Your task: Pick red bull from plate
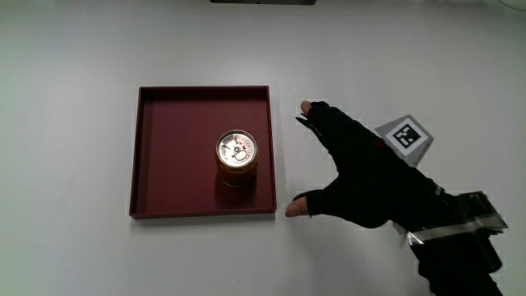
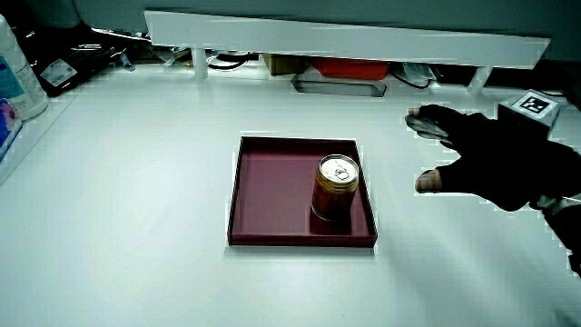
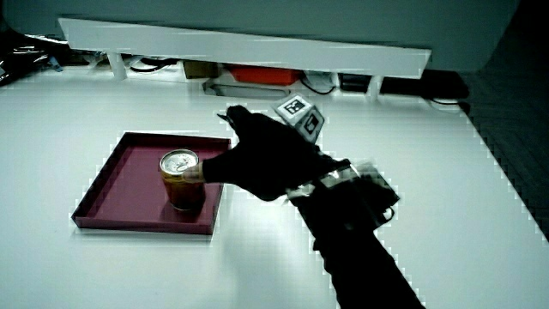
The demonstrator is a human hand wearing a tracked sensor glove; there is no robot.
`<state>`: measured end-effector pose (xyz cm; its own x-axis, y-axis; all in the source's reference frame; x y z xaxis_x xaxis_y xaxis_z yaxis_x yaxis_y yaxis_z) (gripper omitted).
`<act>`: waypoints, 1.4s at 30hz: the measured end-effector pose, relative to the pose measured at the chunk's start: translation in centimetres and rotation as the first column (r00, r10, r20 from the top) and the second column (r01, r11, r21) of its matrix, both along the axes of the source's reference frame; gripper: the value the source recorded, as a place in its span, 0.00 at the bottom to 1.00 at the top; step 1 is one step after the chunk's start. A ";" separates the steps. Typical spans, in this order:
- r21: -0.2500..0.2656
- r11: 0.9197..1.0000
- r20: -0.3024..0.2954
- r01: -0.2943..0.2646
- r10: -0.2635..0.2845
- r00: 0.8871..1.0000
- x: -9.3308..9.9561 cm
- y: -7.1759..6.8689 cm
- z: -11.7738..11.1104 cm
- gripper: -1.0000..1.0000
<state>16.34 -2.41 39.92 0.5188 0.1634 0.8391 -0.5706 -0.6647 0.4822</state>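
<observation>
A can [image 1: 237, 156] with a silver top stands upright in the dark red square plate [image 1: 173, 140], close to the plate wall nearest the hand. In both side views the can [image 2: 335, 188] [image 3: 181, 180] shows an orange-red body. The gloved hand [image 1: 362, 177] hovers over the bare table beside the plate, fingers spread wide with thumb and forefinger pointing at the plate and nothing between them. A patterned cube [image 1: 405, 136] sits on the back of the hand. In a side view the hand [image 3: 257, 159] partly overlaps the plate's edge beside the can.
The plate [image 2: 272, 182] lies mid-table. A low white partition [image 2: 345, 36] runs along the table edge farthest from the person, with cables and small items under it. A white bottle [image 2: 16, 73] stands at the table's edge in a side view.
</observation>
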 end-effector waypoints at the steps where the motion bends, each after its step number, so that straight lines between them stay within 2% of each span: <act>1: -0.016 1.000 0.011 -0.005 0.005 1.000 -0.3 -0.1 0.3 0.50; 3: -0.042 0.999 0.020 -0.011 0.012 1.000 -1.0 -0.1 0.6 0.50; 4: -0.048 0.999 -0.007 -0.010 0.010 1.000 -1.3 -0.2 1.0 0.50; 5: -0.071 0.997 -0.006 -0.014 0.014 1.000 -1.7 -0.3 1.0 0.50; 6: -0.065 0.998 0.025 -0.009 0.010 1.000 -2.0 -0.4 1.6 0.50; 7: -0.074 0.997 0.028 -0.008 0.010 1.000 -2.4 -0.5 1.8 0.50; 8: -0.062 0.998 0.045 0.002 0.001 0.999 -2.8 -0.6 2.3 0.50; 9: -0.042 0.999 0.029 0.010 -0.009 1.000 -3.0 -0.7 2.8 0.50; 10: -0.039 0.999 0.038 0.014 -0.012 0.999 -3.3 -0.8 3.2 0.50; 14: -0.039 0.999 0.068 0.019 -0.016 0.998 -4.3 -1.0 4.8 0.50; 19: -0.051 0.998 0.059 0.021 -0.018 0.998 -5.4 -1.1 6.3 0.50; 20: -0.041 0.999 0.077 0.023 -0.020 0.997 -5.6 -1.2 6.8 0.50; 23: -0.048 0.999 0.054 0.025 -0.023 0.998 -6.3 -1.2 7.7 0.50; 24: -0.062 0.998 0.061 0.024 -0.020 0.998 -6.5 -1.1 7.9 0.50; 26: -0.049 0.998 0.055 0.034 -0.031 0.998 -7.0 -1.2 8.8 0.50; 27: -0.061 0.998 0.052 0.030 -0.027 0.998 -7.2 -1.1 8.8 0.50; 28: 0.028 1.000 0.031 -0.008 0.007 1.000 -7.5 -1.1 8.3 0.50; 29: 0.023 1.000 -0.003 0.011 -0.011 1.000 -7.7 -1.1 8.8 0.50; 31: 0.028 1.000 -0.011 0.007 -0.007 1.000 -8.0 -1.1 9.6 0.50; 32: -0.049 0.998 0.020 0.046 -0.045 0.999 -8.2 -1.1 9.5 0.50; 33: 0.009 1.000 -0.004 0.009 -0.009 1.000 -8.3 -1.1 9.2 0.50; 34: -0.053 0.997 0.019 0.049 -0.048 0.999 -8.2 -1.0 9.8 0.50; 35: -0.051 0.997 0.009 0.049 -0.048 0.999 -8.3 -1.1 10.0 0.50; 36: 0.004 1.000 -0.013 0.010 -0.010 1.000 -8.3 -1.0 10.2 0.50; 37: -0.057 0.997 0.014 0.050 -0.049 0.999 -8.3 -1.0 10.2 0.50; 38: -0.006 1.000 -0.015 0.013 -0.013 1.000 -8.3 -0.9 10.0 0.50; 39: -0.049 0.998 0.023 0.051 -0.049 0.999 -8.3 -1.0 10.6 0.50; 40: -0.053 0.997 0.021 0.049 -0.048 0.999 -8.4 -0.9 10.5 0.50; 41: -0.005 1.000 -0.010 0.001 -0.001 1.000 -8.3 -0.9 10.3 0.50; 42: 0.011 1.000 -0.021 -0.005 0.005 1.000 -8.2 -0.9 10.6 0.50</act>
<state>8.10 -3.30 50.55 0.5356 0.1566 0.8298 -0.5569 -0.6732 0.4865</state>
